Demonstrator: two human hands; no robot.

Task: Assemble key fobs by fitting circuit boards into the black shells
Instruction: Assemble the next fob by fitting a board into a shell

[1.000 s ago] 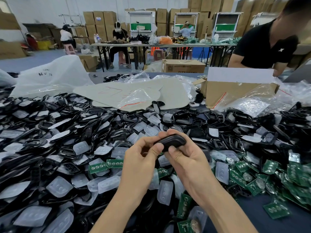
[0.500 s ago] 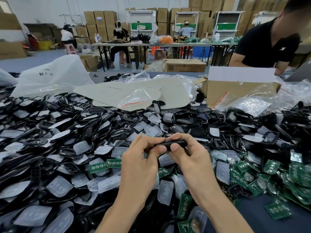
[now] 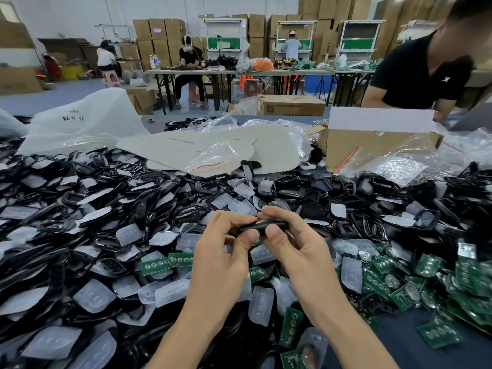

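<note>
Black shell (image 3: 262, 225) is held edge-on above the parts pile. Left hand (image 3: 221, 251) and right hand (image 3: 298, 246) both pinch it, fingers (image 3: 274, 233) clamped on its rim. Suggest an even squeeze along the seam, no twist. Loose circuit boards (image 3: 399, 283) lie to the right. Can't tell if one is seated inside: hands cover the seam.

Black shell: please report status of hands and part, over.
Left hand and right hand both pinch black shell, edge-on above parts pile. Shell's inside hidden. Nothing blocks hands.
</note>
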